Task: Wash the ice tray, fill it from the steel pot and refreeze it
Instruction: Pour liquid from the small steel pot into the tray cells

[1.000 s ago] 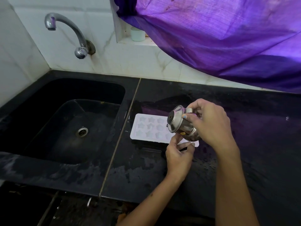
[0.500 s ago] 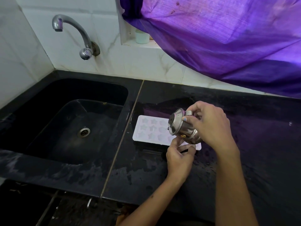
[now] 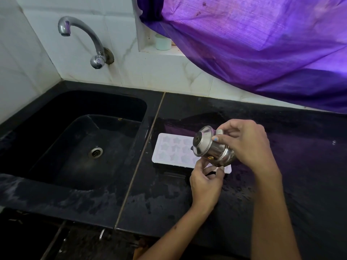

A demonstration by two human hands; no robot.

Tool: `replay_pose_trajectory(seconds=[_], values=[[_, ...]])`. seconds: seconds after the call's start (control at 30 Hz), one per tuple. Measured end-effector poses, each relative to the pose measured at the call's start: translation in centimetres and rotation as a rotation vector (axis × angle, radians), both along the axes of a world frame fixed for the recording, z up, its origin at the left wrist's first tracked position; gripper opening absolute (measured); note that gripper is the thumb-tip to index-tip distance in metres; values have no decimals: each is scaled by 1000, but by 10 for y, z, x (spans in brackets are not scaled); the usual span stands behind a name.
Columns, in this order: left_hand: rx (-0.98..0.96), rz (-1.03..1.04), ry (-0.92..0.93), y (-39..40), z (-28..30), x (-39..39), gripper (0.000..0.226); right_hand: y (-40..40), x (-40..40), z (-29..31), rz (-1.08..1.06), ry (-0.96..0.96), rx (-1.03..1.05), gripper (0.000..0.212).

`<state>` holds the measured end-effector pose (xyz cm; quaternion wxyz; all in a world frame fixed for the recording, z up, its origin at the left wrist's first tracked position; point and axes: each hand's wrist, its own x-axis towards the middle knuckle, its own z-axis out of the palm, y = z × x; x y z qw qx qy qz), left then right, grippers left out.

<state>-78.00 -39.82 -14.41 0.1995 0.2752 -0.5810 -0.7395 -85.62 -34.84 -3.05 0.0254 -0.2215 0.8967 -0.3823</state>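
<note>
A white ice tray (image 3: 173,150) with star-shaped cells lies flat on the black counter (image 3: 187,203), just right of the sink. My right hand (image 3: 242,145) holds a small lidded steel pot (image 3: 212,147) tipped on its side above the tray's right half, its lid facing left. A thin trickle seems to leave the pot's lower lip. My left hand (image 3: 205,181) pinches the tray's near right edge, under the pot. The pot and both hands hide the tray's right end.
A black sink (image 3: 78,147) with a drain (image 3: 95,152) lies to the left, a chrome tap (image 3: 84,38) on the tiled wall above it. A purple curtain (image 3: 262,44) hangs over the counter's back right. A pale cup (image 3: 163,43) stands on the window ledge.
Both hands, the pot and the tray keep the same pose. Only the camera has drifted slightly, shifting the scene in the picture.
</note>
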Motion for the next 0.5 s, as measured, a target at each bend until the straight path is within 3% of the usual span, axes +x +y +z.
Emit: replay_pose_trajectory(seconds=[0.5], values=[[-116,62,9,-6,1,2,50,-6,-6,1,80,-44,-240,8]])
